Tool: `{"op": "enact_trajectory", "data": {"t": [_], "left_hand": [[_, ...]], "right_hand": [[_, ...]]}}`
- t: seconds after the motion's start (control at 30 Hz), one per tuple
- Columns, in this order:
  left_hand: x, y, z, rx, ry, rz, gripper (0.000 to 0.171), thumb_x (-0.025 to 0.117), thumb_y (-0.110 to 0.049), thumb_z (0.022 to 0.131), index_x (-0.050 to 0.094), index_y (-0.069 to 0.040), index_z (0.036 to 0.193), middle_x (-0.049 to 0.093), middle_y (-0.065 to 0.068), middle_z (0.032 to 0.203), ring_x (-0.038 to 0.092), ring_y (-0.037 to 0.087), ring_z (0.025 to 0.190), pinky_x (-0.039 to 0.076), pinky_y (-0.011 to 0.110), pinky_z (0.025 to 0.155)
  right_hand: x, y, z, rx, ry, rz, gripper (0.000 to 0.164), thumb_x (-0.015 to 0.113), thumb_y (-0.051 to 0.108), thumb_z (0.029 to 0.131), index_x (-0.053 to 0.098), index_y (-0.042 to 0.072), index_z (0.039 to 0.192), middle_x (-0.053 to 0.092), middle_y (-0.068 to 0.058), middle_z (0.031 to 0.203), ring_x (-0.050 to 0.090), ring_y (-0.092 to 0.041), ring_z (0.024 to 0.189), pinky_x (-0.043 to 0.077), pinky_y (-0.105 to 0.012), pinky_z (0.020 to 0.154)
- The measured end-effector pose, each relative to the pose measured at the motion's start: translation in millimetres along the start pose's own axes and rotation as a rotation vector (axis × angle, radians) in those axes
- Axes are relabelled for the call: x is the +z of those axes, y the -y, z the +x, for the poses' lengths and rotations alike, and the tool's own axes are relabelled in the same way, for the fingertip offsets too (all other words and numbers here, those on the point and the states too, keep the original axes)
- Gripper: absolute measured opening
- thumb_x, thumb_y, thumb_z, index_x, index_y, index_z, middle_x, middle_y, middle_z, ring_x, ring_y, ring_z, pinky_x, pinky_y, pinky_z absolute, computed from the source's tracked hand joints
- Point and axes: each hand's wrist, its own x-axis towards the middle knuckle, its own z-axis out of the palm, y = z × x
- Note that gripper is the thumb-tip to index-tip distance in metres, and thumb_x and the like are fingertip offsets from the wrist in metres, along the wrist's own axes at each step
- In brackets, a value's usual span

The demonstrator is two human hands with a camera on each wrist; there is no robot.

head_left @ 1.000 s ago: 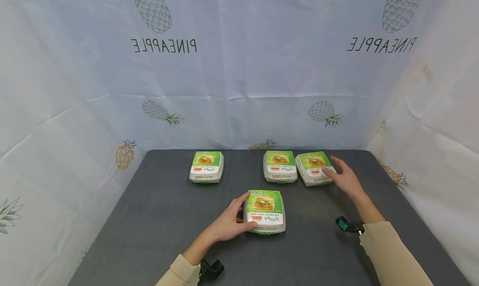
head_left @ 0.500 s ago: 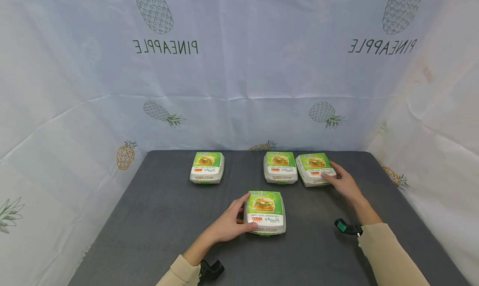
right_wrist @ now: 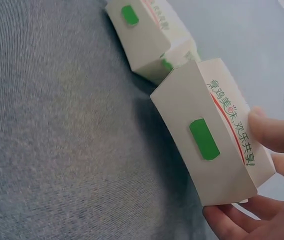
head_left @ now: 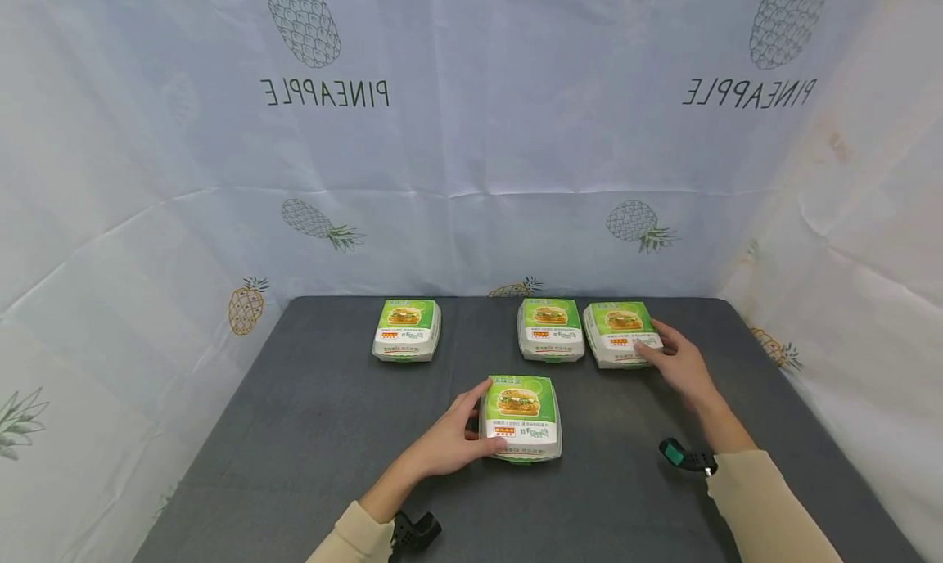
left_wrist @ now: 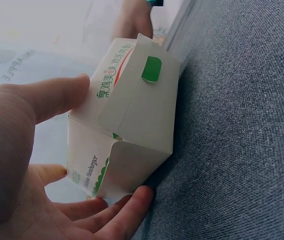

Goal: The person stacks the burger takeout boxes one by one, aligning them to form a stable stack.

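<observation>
A green-and-white burger box [head_left: 520,416] sits on the dark table nearest the person. My left hand [head_left: 444,442] grips its left side; in the left wrist view the thumb lies on the top edge and the fingers on the side wall. At the back right, my right hand [head_left: 681,365] holds the right end of another burger box [head_left: 622,331], thumb on top and fingers at its side, as the right wrist view confirms. That box, lid closed with a green tab [right_wrist: 205,139] facing front, stands slightly turned beside a third burger box [head_left: 551,331].
One more burger box [head_left: 407,331] stands at the back left of the dark tabletop [head_left: 309,432]. A pineapple-print white cloth [head_left: 471,154] rises behind the table's back edge and along both sides. Black straps [head_left: 416,533] sit at the wrists.
The right hand has closed in on the back right box, which has turned a little straighter and shifted slightly right. My left hand and the front box stay put.
</observation>
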Motion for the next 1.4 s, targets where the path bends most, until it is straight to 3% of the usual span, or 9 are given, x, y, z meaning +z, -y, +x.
{"op": "enact_trajectory", "data": {"t": [0.67,0.8,1.13,1.27,1.4], "left_hand": [[0.6,1.5,1.4,0.003,-0.002,0.001,0.092,0.075,-0.039,0.093,0.02,-0.019,0.164,0.036,0.015,0.149,0.051,0.028,0.13,0.055,0.028,0.088],[1.2,2.2,1.8,0.002,-0.001,0.0,0.092,0.075,-0.039,0.093,0.019,-0.02,0.164,0.036,0.014,0.149,0.051,0.027,0.13,0.055,0.028,0.088],[1.0,0.7,0.6,0.004,0.0,-0.006,0.092,0.075,-0.039,0.093,0.019,-0.019,0.164,0.036,0.016,0.149,0.051,0.028,0.13,0.055,0.028,0.089],[1.2,0.9,0.9,0.004,0.001,-0.011,0.092,0.075,-0.038,0.093,0.019,-0.02,0.164,0.036,0.015,0.149,0.051,0.027,0.13,0.055,0.028,0.088],[1.7,1.5,1.8,0.0,0.002,-0.006,0.092,0.074,-0.039,0.093,0.019,-0.021,0.164,0.037,0.014,0.148,0.051,0.027,0.13,0.055,0.027,0.088]], "right_hand": [[-7.1,34.7,-46.3,-0.081,0.027,0.049,0.084,0.061,0.047,0.101,0.016,0.014,0.165,0.033,-0.03,0.155,0.043,-0.045,0.132,0.042,-0.054,0.098],[-6.4,42.1,-55.1,-0.101,0.053,0.057,0.083,0.062,0.046,0.101,0.018,0.016,0.165,0.035,-0.028,0.155,0.045,-0.041,0.13,0.044,-0.051,0.096],[0.2,58.4,-74.0,-0.194,0.108,0.053,0.075,0.063,0.037,0.103,0.024,0.015,0.163,0.043,-0.023,0.15,0.055,-0.03,0.119,0.051,-0.027,0.085],[6.1,64.2,-80.8,-0.222,0.127,0.066,0.073,0.064,0.033,0.103,0.027,0.014,0.163,0.047,-0.021,0.147,0.057,-0.02,0.11,0.051,-0.026,0.084],[13.1,68.7,-87.2,-0.233,0.161,0.093,0.071,0.065,0.03,0.103,0.029,0.014,0.162,0.048,-0.021,0.146,0.057,-0.02,0.109,0.052,-0.03,0.084]]}}
